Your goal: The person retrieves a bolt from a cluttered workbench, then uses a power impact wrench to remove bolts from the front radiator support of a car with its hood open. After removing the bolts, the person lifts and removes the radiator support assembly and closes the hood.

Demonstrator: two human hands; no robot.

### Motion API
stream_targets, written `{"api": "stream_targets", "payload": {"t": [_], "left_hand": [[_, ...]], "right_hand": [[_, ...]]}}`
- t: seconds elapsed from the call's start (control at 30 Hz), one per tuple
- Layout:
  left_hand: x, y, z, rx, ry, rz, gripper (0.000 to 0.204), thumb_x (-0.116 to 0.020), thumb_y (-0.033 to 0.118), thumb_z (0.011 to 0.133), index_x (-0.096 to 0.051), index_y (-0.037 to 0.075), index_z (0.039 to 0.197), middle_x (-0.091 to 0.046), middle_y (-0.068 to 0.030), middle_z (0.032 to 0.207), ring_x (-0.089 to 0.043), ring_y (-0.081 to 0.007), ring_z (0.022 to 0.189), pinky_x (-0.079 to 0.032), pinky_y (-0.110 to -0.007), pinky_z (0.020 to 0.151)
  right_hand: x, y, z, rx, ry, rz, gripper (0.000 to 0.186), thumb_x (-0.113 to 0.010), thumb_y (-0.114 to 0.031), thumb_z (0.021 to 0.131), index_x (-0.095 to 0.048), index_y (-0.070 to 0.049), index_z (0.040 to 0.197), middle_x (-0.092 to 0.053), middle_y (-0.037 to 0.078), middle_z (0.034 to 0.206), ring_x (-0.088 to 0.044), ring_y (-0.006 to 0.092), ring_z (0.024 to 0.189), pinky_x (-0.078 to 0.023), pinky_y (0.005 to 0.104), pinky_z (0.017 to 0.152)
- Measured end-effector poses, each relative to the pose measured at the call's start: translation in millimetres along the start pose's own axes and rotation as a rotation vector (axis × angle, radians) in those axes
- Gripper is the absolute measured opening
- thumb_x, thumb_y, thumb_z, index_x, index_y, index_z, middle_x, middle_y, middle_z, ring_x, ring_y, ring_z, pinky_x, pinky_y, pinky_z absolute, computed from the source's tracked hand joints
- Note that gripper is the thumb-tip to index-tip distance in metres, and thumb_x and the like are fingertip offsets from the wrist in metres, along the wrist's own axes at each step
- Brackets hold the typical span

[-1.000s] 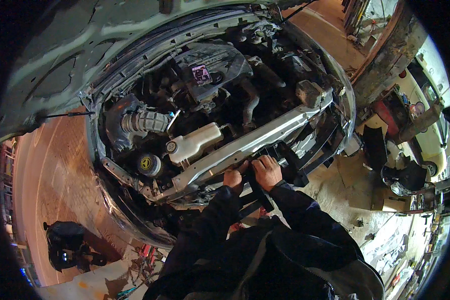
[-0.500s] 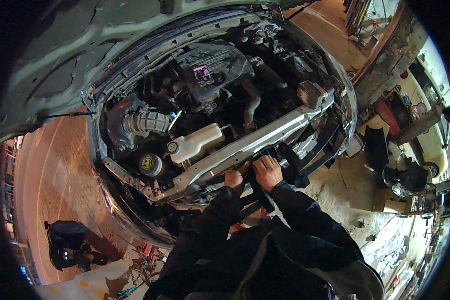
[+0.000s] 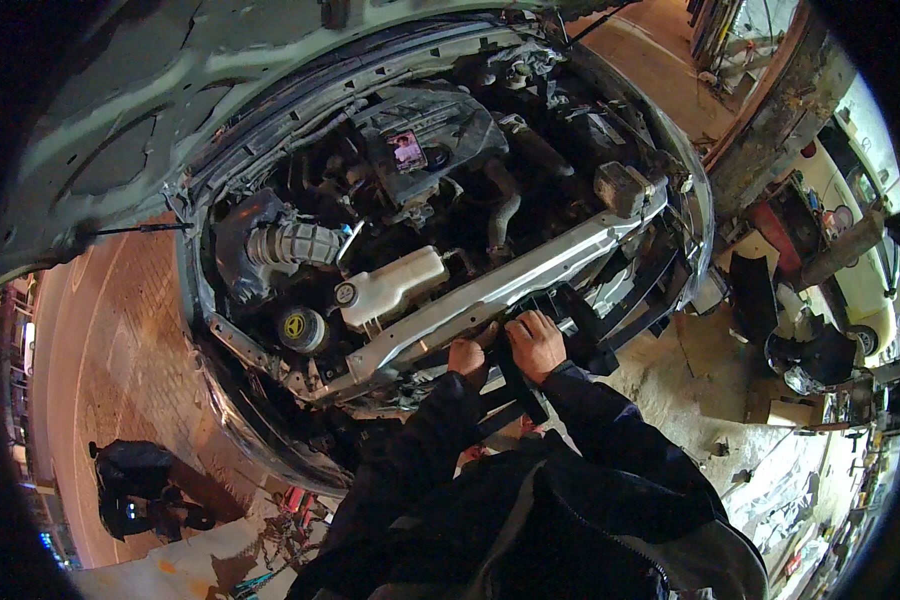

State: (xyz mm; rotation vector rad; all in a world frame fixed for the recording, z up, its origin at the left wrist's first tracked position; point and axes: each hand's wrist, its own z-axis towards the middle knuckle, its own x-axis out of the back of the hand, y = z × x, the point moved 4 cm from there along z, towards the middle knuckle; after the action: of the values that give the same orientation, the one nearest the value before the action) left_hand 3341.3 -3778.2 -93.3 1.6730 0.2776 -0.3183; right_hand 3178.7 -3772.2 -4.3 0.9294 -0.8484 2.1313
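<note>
Both my hands are at the front of a car's open engine bay, just below the silver radiator support bar (image 3: 510,285). My left hand (image 3: 470,362) is curled with its fingers pressed together beside a black plastic part; whatever they hold is hidden. Next to it, my right hand (image 3: 536,346) has its fingers bent over the black plastic part (image 3: 585,325) and grips it. Black strips of that part run down between my wrists. Behind the bar sit a whitish coolant tank (image 3: 395,288) and a round cap with a yellow mark (image 3: 303,329).
The raised hood (image 3: 120,120) hangs at upper left. A lit phone (image 3: 406,151) lies on the black engine cover (image 3: 460,125). A ribbed air hose (image 3: 295,245) is at left. A dark scooter-like object (image 3: 140,485) stands on the paving. Boxes, tools and car parts fill the right side.
</note>
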Motion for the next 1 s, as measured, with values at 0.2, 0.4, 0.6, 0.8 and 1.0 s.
{"api": "stream_targets", "payload": {"t": [0.2, 0.4, 0.6, 0.8, 1.0], "left_hand": [[0, 2, 3, 0.094, 0.017, -0.018, 0.025, -0.073, 0.009, 0.102, -0.076, 0.002, 0.125, -0.076, -0.0083, 0.122, -0.069, -0.0198, 0.112, -0.053, -0.035, 0.101], [3, 20, 0, -0.254, -0.036, 0.596, 0.029, -0.071, 0.012, 0.102, -0.073, 0.004, 0.130, -0.075, -0.0079, 0.126, -0.068, -0.0191, 0.111, -0.053, -0.037, 0.098], [13, 5, -1, 0.068, 0.021, 0.393, 0.040, -0.075, 0.015, 0.099, -0.069, 0.004, 0.136, -0.072, -0.0059, 0.132, -0.065, -0.0221, 0.120, -0.050, -0.039, 0.103], [13, 7, -8, 0.132, 0.169, 0.018, 0.044, -0.078, 0.013, 0.097, -0.068, 0.004, 0.139, -0.071, -0.0063, 0.136, -0.062, -0.0219, 0.127, -0.045, -0.039, 0.112], [36, -2, -17, 0.116, 0.137, 0.318, 0.042, -0.082, 0.015, 0.094, -0.072, 0.003, 0.133, -0.072, -0.0085, 0.136, -0.063, -0.0223, 0.129, -0.044, -0.038, 0.115]], "right_hand": [[4, -7, 5, -0.044, 0.016, -0.029, 0.020, -0.073, -0.011, 0.089, -0.069, -0.008, 0.109, -0.064, 0.010, 0.102, -0.065, 0.0333, 0.096, -0.053, 0.0469, 0.081], [58, 7, 12, -0.285, 0.155, 0.104, 0.018, -0.080, -0.014, 0.093, -0.070, -0.006, 0.106, -0.063, 0.013, 0.096, -0.067, 0.0352, 0.083, -0.054, 0.0449, 0.071], [125, 179, 16, -0.629, 0.568, 0.110, 0.021, -0.074, -0.023, 0.098, -0.070, -0.003, 0.105, -0.071, 0.016, 0.096, -0.069, 0.0322, 0.080, -0.054, 0.0431, 0.072], [117, 400, 68, -1.128, 0.614, 0.667, 0.040, -0.078, -0.037, 0.097, -0.070, 0.001, 0.106, -0.069, 0.010, 0.082, -0.059, 0.0185, 0.070, -0.048, 0.0399, 0.065], [80, 467, 115, -0.845, 0.477, 1.282, 0.034, -0.073, -0.032, 0.100, -0.075, -0.002, 0.116, -0.078, 0.008, 0.103, -0.073, 0.0293, 0.092, -0.060, 0.0457, 0.086]]}}
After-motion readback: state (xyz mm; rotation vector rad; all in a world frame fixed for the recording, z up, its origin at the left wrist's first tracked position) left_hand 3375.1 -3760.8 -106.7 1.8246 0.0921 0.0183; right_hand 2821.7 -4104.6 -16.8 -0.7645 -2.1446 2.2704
